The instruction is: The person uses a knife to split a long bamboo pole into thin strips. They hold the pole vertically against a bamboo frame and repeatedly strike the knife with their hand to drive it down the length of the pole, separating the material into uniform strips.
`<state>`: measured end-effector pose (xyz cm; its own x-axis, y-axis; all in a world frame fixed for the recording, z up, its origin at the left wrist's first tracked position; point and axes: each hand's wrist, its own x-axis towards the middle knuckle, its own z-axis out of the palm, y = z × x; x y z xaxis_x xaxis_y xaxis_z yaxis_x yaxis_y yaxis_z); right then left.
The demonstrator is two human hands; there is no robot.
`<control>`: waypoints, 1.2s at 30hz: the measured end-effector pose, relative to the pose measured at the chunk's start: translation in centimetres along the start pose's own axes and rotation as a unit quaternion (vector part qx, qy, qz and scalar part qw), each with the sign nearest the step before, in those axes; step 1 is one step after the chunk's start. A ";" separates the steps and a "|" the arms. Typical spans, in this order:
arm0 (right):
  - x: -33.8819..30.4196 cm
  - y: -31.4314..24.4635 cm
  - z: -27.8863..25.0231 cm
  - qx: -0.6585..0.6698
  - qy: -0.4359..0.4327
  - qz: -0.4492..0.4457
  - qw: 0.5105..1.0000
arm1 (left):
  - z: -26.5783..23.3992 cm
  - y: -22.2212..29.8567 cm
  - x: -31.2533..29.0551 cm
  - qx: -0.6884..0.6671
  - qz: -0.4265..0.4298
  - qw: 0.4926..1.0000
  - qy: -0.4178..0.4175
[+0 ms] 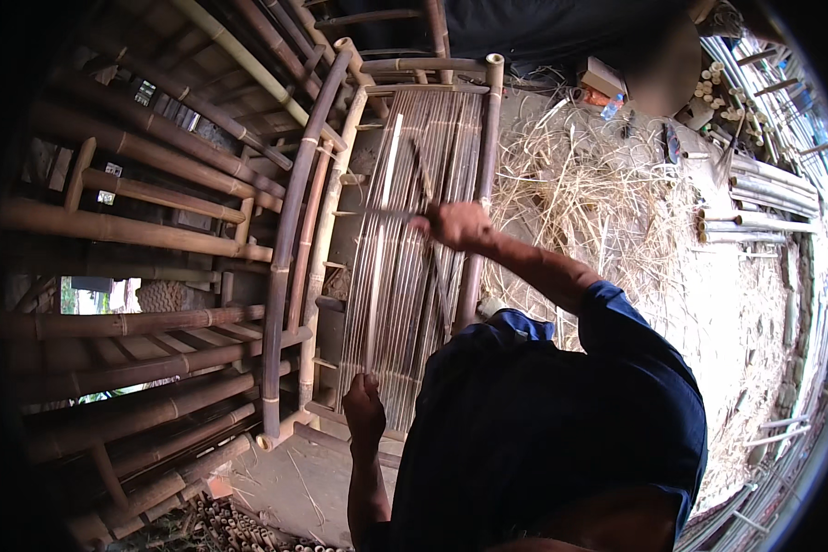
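The left hand (363, 402), the nearer of the two, is closing its fingers around the near end of a long, pale bamboo strip (393, 156). The strip is running away from that fist toward the far end of the slatted bamboo bench (489, 138), over its left half. The right hand (460, 225) is reaching in from the right and is wrapping tightly around the handle end of a long-bladed knife (382, 212), whose blade is pointing left and crossing over the strip; whether the edge is touching it, I cannot tell.

At the far right, a cardboard box (603, 77) is sitting on the ground, its contents hidden, with a clear plastic bottle (613, 107) standing or lying just beside it.

Thin bamboo slats (451, 147) are spanning the bench lengthwise between its round poles. To its right, a tangled heap of bamboo shavings (580, 166) is covering the floor, and cut bamboo poles (773, 193) are lying stacked farther right. A large bamboo framework (138, 235) is filling the left side, short bamboo offcuts (239, 526) are piling up near left, and a dark sheet (543, 32) is stretching along the far side.
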<state>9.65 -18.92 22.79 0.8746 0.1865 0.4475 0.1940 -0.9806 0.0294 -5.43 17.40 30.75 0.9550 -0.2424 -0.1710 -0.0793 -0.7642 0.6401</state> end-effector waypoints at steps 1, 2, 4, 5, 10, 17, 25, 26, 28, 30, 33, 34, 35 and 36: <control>-0.4 -1.7 -1.8 0.082 -0.118 -0.008 0.990 | 0.3 0.0 0.4 0.014 0.002 1.000 0.008; -0.9 -3.3 -3.6 0.158 -0.234 0.005 0.959 | 0.5 0.0 0.7 0.029 0.003 0.999 0.014; -3.2 -5.4 -1.2 0.135 -0.062 -0.069 0.987 | 0.4 0.4 0.8 0.080 0.002 0.997 0.022; -1.8 -5.3 -4.7 0.198 -0.259 -0.008 0.945 | 0.1 0.5 0.4 0.112 -0.005 0.993 0.027; -0.1 -3.1 -1.9 0.230 -0.301 0.146 0.914 | 0.3 0.5 0.5 0.120 -0.027 0.992 0.008; -1.1 -1.2 0.4 0.173 -0.163 0.118 0.964 | -0.1 -0.3 -0.7 0.124 -0.045 0.991 -0.026; 0.5 3.3 -0.5 0.151 -0.238 0.142 0.949 | -0.6 -0.6 -2.7 0.135 -0.030 0.990 -0.020; 0.6 3.3 -0.3 0.134 -0.256 0.167 0.943 | -0.9 0.0 -3.0 0.134 -0.040 0.990 -0.023; 1.8 5.3 -0.1 0.116 -0.284 0.202 0.930 | -1.0 0.4 -3.3 0.135 -0.061 0.988 -0.032; 1.9 8.3 0.5 0.104 -0.290 0.266 0.913 | -1.6 -1.8 -5.3 0.097 -0.013 0.995 -0.016; 3.1 12.8 -0.9 0.083 -0.263 0.316 0.908 | -2.0 -2.9 -7.7 0.015 0.003 1.000 0.013; 1.4 16.7 1.9 0.013 -0.180 0.313 0.932 | -2.5 -3.2 -8.2 0.018 -0.005 1.000 0.004; -0.4 20.4 4.3 -0.061 -0.091 0.311 0.944 | -3.1 -3.6 -8.0 0.021 -0.006 1.000 -0.005; 3.2 18.4 -0.5 0.075 -0.205 0.448 0.867 | -3.1 -5.3 -10.1 0.021 0.007 1.000 0.022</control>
<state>15.77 -36.39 25.24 0.7821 -0.6105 -0.1251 -0.6167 -0.7293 -0.2962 -13.79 25.74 31.37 0.9654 -0.2270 -0.1281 -0.1035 -0.7850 0.6108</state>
